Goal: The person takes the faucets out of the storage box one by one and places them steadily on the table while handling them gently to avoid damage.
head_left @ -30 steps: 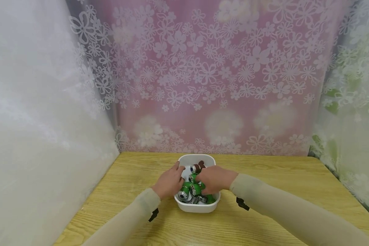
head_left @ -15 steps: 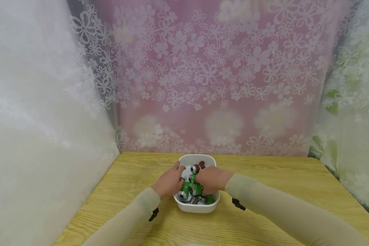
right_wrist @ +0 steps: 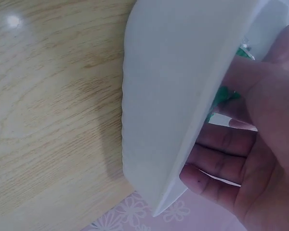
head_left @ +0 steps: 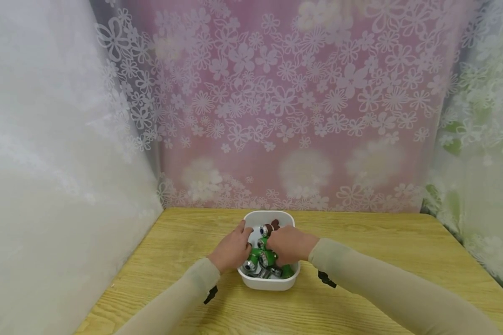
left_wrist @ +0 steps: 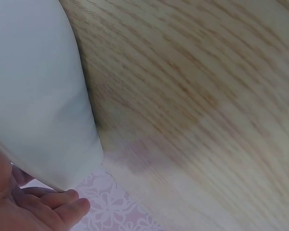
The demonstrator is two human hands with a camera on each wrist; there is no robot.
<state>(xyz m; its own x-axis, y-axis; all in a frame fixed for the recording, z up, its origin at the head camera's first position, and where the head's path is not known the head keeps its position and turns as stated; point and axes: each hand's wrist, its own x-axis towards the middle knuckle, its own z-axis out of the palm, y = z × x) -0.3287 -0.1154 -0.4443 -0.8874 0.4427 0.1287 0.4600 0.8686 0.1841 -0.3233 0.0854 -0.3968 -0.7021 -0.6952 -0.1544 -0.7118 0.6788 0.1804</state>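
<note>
A white plastic tub [head_left: 268, 284] stands on the table, holding several small green pieces with silver ends [head_left: 251, 260]. A brown piece with a silver end [head_left: 267, 230] lies at its far side. My left hand [head_left: 231, 249] grips the tub's left rim; in the left wrist view its fingers [left_wrist: 70, 209] bend past the rim. My right hand [head_left: 290, 244] reaches over the right rim into the pile. In the right wrist view, green [right_wrist: 224, 94] shows among its fingers [right_wrist: 216, 161]; I cannot tell whether they hold a piece. The fingertips are partly hidden in the tub.
The wood-grain table [head_left: 360, 288] extends around the tub. A pink flowered curtain [head_left: 293, 116] hangs behind it, with a whitish sheet [head_left: 58, 163] on the left and a flowered curtain [head_left: 482, 153] on the right.
Over the first half second my right hand shifted slightly left, deeper over the pile; since then it has stayed almost still. My left hand and the tub have hardly moved.
</note>
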